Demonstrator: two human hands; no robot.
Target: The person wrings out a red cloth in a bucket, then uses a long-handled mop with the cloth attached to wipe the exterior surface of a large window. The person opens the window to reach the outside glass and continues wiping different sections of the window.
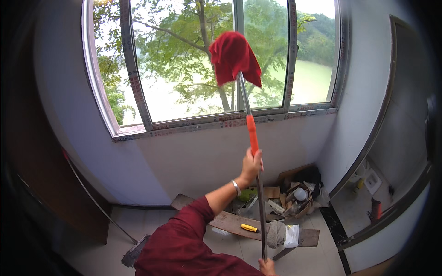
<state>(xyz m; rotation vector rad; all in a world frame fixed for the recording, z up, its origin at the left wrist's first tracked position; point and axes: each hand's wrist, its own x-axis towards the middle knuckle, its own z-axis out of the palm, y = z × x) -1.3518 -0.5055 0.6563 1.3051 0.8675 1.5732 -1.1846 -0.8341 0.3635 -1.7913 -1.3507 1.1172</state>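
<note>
A long metal pole [262, 216] with an orange sleeve section slants up in front of me. My left hand [251, 166], with a silver bracelet at the wrist, is wrapped round it just below the orange part. Lower down, at the bottom edge of the view, my right hand [267, 267] grips the same pole; it is partly cut off. A red cloth [234, 57] is draped over the pole's top end and hides what is beneath. It is in front of the sliding window [184, 69], near the middle upright; whether it touches the glass I cannot tell.
Below the window stands a narrow wooden bench [230, 222] with a yellow-handled tool [249, 227], a grey rag [276, 233] and a white packet [292, 236]. Cardboard and rubbish [294, 198] are heaped behind it. A broom [133, 250] leans at the left; a doorway [391, 83] opens at the right.
</note>
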